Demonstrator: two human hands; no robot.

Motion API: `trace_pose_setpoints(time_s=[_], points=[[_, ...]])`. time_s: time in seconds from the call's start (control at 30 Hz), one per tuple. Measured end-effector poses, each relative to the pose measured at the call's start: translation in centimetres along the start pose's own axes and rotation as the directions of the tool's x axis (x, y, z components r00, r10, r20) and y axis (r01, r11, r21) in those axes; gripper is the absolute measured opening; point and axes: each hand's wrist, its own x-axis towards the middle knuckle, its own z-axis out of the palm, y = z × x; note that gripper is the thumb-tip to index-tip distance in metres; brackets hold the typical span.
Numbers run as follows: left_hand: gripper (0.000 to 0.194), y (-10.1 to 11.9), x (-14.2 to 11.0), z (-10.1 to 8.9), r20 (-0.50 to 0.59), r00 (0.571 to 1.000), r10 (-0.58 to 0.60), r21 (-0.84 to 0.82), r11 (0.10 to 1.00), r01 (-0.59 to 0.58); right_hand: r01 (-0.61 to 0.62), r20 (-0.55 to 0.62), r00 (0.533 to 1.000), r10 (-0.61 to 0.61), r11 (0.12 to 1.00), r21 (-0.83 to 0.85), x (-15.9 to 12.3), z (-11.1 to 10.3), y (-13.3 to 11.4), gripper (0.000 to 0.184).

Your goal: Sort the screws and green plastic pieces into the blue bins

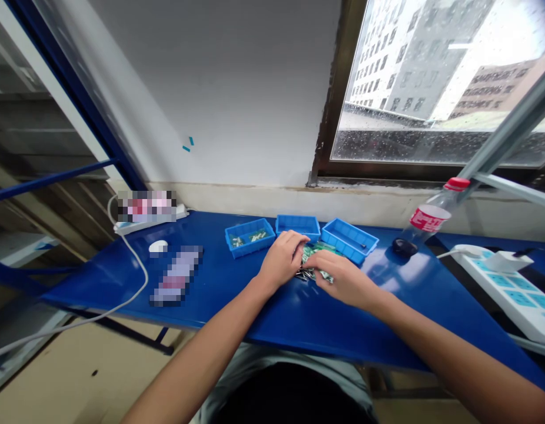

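Note:
Both of my hands meet over a small heap of green pieces (319, 250) and dark metal bits (304, 274) on the blue table. My left hand (281, 258) has its fingers curled at the heap's left side. Opposite it, my right hand (336, 274) bends its fingers inward in a pinch at the near edge. What either hand holds is too small or hidden to make out. Behind the heap stand three blue bins: the left bin (250, 250) has small pale and green parts in it, the middle bin (298, 219) is partly covered by my left hand, and the right bin (365, 254) contains a small dark piece.
A plastic bottle (425, 219) with a red cap stands at the right beside a dark rounded object (404, 247). Farther right is a white power strip (519, 294). On the left lie a blurred flat object (178, 277), a white rounded item (158, 247) and a cable (142, 282).

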Motion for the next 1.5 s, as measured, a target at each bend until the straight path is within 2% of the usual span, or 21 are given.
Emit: trace_pose_setpoints(time_s=[0.07, 0.17, 0.23, 0.33, 0.53, 0.63, 0.77, 0.87, 1.03, 1.17, 1.3, 1.5], points=[[0.028, 0.2, -0.1, 0.1, 0.006, 0.998, -0.064, -0.046, 0.997, 0.065, -0.047, -0.097, 0.994, 0.049, 0.999, 0.026, 0.0, -0.1, 0.4, 0.027], [0.032, 0.7, -0.2, 0.0, 0.116, 0.982, -0.147, -0.13, 0.978, 0.161, -0.146, -0.262, 0.952, 0.156, 0.988, 0.059, 0.0, -0.2, 0.8, 0.014], [0.035, 1.0, -0.2, 0.0, 0.192, 0.97, -0.151, -0.195, 0.962, 0.189, -0.17, -0.348, 0.919, 0.186, 0.982, 0.076, 0.0, -0.3, 0.9, 0.008], [0.034, 1.7, -0.1, -0.1, 0.202, 0.97, -0.133, -0.275, 0.943, 0.187, -0.159, -0.408, 0.896, 0.176, 0.984, 0.076, 0.0, -0.3, 0.8, 0.007], [0.033, 1.7, 0.0, 0.3, 0.1, 0.97, -0.222, -0.453, 0.858, 0.244, -0.131, -0.365, 0.917, 0.163, 0.985, 0.11, 0.1, 0.1, 0.7, 0.003], [0.035, 1.3, -0.1, 0.4, 0.085, 0.971, -0.223, -0.482, 0.844, 0.236, -0.201, -0.334, 0.908, 0.252, 0.963, 0.182, 0.0, 0.2, 0.8, 0.011], [0.063, 0.9, -0.1, 0.5, 0.103, 0.973, -0.206, -0.458, 0.859, 0.23, -0.335, -0.348, 0.852, 0.391, 0.918, 0.21, -0.2, 0.3, 1.1, 0.02], [0.075, 0.8, -0.3, 0.5, 0.143, 0.972, -0.184, -0.43, 0.873, 0.229, -0.341, -0.301, 0.864, 0.403, 0.909, 0.239, -0.1, 0.2, 1.3, 0.023], [0.076, 0.5, -0.5, 0.7, 0.164, 0.974, -0.159, -0.403, 0.89, 0.213, -0.367, -0.24, 0.868, 0.434, 0.888, 0.279, 0.2, -0.1, 1.0, 0.022], [0.069, 0.6, -0.4, 0.7, 0.156, 0.979, -0.127, -0.382, 0.907, 0.179, -0.374, -0.234, 0.863, 0.448, 0.877, 0.301, 0.3, 0.0, 0.8, 0.02], [0.062, 0.7, -0.1, 0.4, 0.106, 0.988, -0.114, -0.379, 0.914, 0.146, -0.37, -0.263, 0.858, 0.441, 0.886, 0.28, 0.3, -0.1, 0.9, 0.019], [0.06, 1.1, 0.1, -0.3, 0.024, 0.984, -0.177, -0.467, 0.868, 0.168, -0.349, -0.251, 0.888, 0.385, 0.92, 0.179, 0.3, -0.2, 1.0, 0.022]])
